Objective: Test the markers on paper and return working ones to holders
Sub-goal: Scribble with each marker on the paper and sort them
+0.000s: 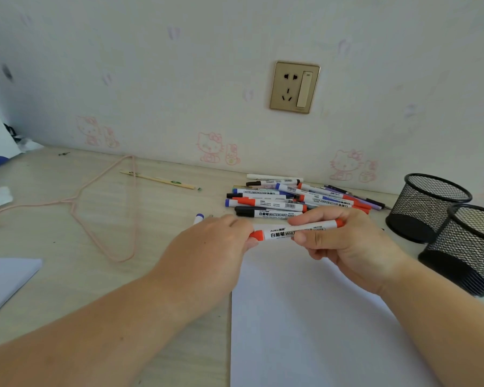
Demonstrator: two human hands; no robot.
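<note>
Hands meet over the top edge of a white sheet of paper, and between them we see a red-capped whiteboard marker held level, above the desk. The left hand pinches the red cap end with its fingertips; the right hand curls its thumb and fingers round the white barrel nearer the red tail end.

Just beyond the hands, toward the wall, we see a loose pile of markers lying on the wooden desk, red, blue and black caps mixed, crossing one another. Just past the left hand's knuckles a blue-tipped marker end peeks out; the rest of it is hidden by the hand.

To the right of the right hand stand two black mesh holders, one behind the other and touching or nearly so; we cannot tell which. The nearer holder sits just beside the paper's right edge.

Well to the left of the left hand lie a pink wire hanger and, past it, a pale pencil. Nearer us on that side is the corner of another white sheet. On the wall above the pile is a gold socket plate.
</note>
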